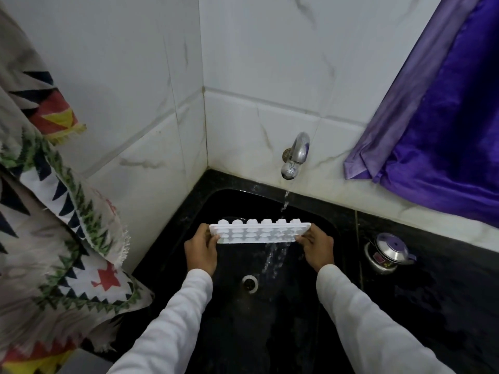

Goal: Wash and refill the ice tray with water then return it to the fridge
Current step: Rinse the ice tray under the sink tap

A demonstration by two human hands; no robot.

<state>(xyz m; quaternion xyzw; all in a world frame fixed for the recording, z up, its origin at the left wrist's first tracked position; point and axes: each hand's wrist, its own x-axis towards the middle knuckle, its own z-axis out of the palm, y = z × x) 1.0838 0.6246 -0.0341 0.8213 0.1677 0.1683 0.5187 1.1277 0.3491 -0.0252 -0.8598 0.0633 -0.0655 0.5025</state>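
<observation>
A white plastic ice tray (259, 231) is held over the black sink (232, 201), tilted so its near edge dips toward me. My left hand (201, 249) grips its left end and my right hand (317, 249) grips its right end. A chrome tap (295, 155) on the tiled back wall runs a thin stream of water onto the right part of the tray. Water spills off the tray's near edge and falls toward the drain (249, 283).
A patterned cloth (54, 211) hangs at the left, close to the sink's left rim. A purple curtain (437, 122) hangs at the right. A small steel lidded pot (387, 252) stands on the black counter (432, 292) right of the sink.
</observation>
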